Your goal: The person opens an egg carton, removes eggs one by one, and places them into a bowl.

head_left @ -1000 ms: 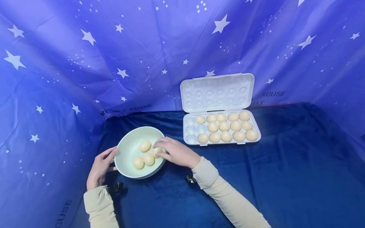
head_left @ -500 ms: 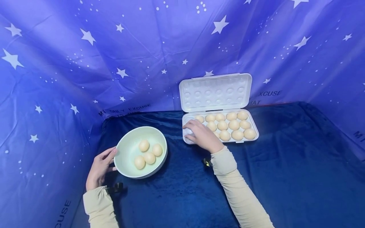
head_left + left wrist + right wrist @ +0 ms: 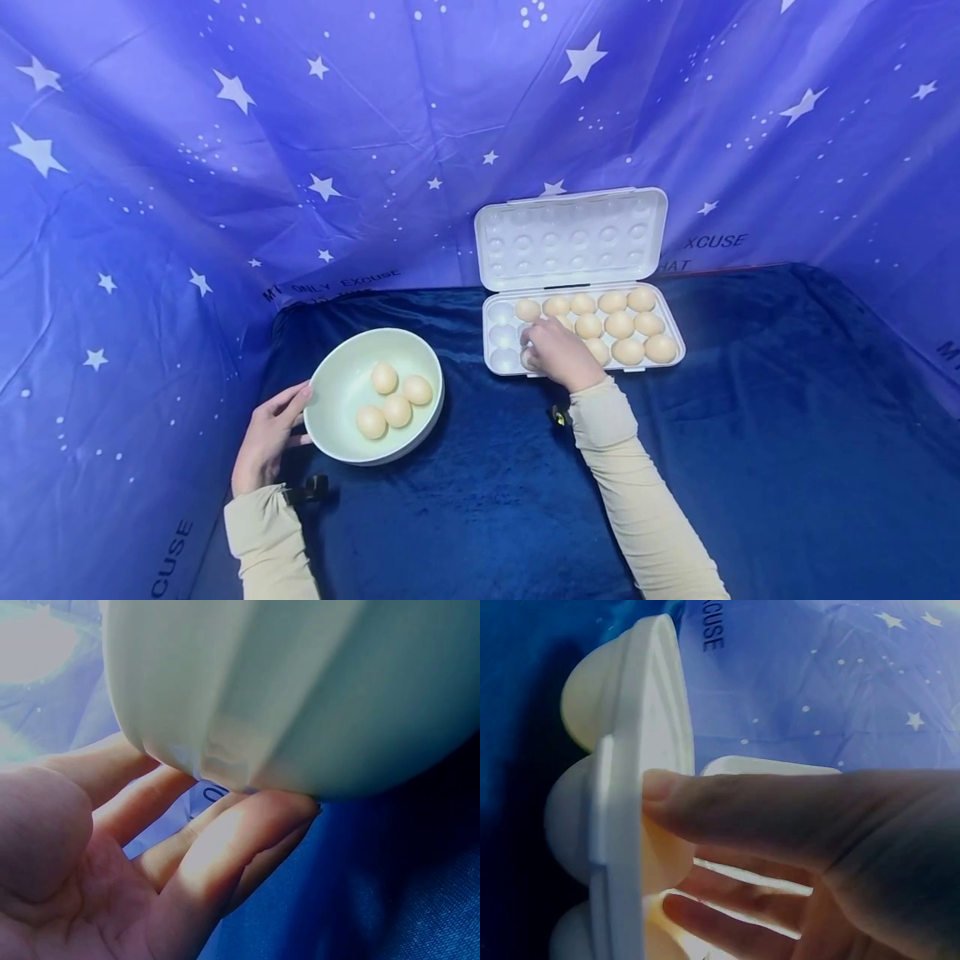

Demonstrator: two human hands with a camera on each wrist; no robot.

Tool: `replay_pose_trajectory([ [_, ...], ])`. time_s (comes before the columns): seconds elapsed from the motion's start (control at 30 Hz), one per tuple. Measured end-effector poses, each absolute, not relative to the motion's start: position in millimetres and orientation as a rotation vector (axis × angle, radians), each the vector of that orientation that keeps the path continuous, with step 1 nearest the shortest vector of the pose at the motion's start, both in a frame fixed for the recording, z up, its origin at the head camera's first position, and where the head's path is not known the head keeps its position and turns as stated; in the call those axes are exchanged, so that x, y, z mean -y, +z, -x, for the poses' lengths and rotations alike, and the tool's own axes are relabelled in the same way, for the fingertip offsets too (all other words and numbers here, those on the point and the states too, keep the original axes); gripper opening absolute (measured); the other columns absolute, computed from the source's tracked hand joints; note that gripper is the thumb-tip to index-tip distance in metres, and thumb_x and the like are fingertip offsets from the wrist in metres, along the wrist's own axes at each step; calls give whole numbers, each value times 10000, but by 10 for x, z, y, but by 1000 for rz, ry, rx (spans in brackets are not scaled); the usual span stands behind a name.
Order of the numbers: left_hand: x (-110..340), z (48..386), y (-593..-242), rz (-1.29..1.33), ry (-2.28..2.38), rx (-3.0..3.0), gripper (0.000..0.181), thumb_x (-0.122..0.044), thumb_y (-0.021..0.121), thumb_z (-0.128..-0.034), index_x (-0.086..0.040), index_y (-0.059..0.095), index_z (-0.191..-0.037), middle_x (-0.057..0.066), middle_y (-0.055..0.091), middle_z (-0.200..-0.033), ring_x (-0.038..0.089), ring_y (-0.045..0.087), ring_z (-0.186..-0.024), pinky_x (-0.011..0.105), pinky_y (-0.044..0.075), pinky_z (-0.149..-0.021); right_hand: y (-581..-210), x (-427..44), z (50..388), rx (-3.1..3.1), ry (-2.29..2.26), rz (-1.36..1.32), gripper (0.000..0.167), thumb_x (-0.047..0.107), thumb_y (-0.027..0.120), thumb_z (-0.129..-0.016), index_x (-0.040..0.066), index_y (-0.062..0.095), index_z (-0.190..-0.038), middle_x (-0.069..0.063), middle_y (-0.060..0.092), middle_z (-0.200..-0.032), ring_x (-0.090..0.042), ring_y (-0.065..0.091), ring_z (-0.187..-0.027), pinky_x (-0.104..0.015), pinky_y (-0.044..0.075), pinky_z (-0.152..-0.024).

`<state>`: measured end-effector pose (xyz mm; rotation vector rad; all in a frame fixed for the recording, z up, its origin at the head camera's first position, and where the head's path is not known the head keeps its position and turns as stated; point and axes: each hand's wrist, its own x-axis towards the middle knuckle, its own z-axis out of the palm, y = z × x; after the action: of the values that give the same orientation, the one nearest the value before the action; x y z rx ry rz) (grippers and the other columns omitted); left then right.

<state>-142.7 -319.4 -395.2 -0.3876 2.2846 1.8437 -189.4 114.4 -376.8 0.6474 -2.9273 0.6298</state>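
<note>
On the left of the head view, my left hand (image 3: 266, 437) holds the pale green bowl (image 3: 333, 400), thumb at its rim and fingers against its lower wall. The left wrist view shows those fingers under the ribbed bowl (image 3: 300, 697). Several light brown eggs (image 3: 384, 378) lie inside. My right hand (image 3: 564, 354) is over the open white egg carton (image 3: 504, 361), its thumb and fingers around an egg (image 3: 664, 859) in the front row. That egg sits in its cup and is mostly covered by the hand in the head view.
Several more eggs (image 3: 619, 324) fill the carton's middle and right; bare cups show in its left column. The raised lid (image 3: 570, 242) leans back near a purple star-printed curtain (image 3: 427, 108). Dark blue cloth (image 3: 465, 517) covers the table.
My right hand has gone from an egg in the bowl to the carton's left cups, then slightly right onto a front-row egg. The left hand stays at the bowl.
</note>
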Motion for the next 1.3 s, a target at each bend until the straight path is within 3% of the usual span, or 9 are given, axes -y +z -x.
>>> replay_pose_trajectory([
  [0.23,3187,1447,-3956,379,1844,-2275,687,-400,607,-986,13,395,-1493,-235,641,-984,-12,677,-869,316,615,-703,-3810,-1189,1928,2944,647,-696,150,-93,621,-675,52,657,-687,-4,577,-658,-178,466,-607,-312,449,-585],
  [0.77,3206,1391,-3990,411,1807,-2285,688,-424,598,-986,-5,403,-1495,-211,638,-1024,-11,676,-867,311,614,-713,-3815,-1162,1892,2941,779,-642,154,-69,590,-673,61,565,-594,25,412,-583,-170,391,-570,-284,344,-546],
  [0.87,3214,1373,-4001,411,1809,-2293,691,-425,603,-983,8,411,-1486,-218,639,-1002,-4,680,-864,316,614,-709,-3803,-1141,1869,2896,795,-605,65,-55,634,-705,4,660,-704,-42,569,-664,-209,532,-637,-342,472,-604],
  [0.97,3221,1371,-4007,406,1809,-2305,701,-434,606,-979,16,414,-1481,-224,637,-992,-1,683,-868,324,615,-713,-3768,-1094,1848,2812,791,-623,173,-27,686,-750,-33,727,-918,-138,699,-907,-294,647,-861,-418,548,-803],
  [1.03,3221,1377,-4006,402,1811,-2309,707,-444,608,-975,15,419,-1478,-218,637,-1002,-1,682,-872,329,615,-718,-3732,-1042,1837,2757,785,-664,229,-7,714,-775,-31,727,-1002,-154,706,-1009,-326,638,-970,-440,532,-887],
  [1.3,3198,1417,-3979,370,1808,-2326,706,-454,602,-975,5,423,-1480,-184,637,-1057,-18,675,-878,329,614,-723,-3607,-788,1791,2628,753,-807,252,26,708,-816,23,726,-1067,-111,690,-1099,-290,609,-1061,-414,521,-931],
])
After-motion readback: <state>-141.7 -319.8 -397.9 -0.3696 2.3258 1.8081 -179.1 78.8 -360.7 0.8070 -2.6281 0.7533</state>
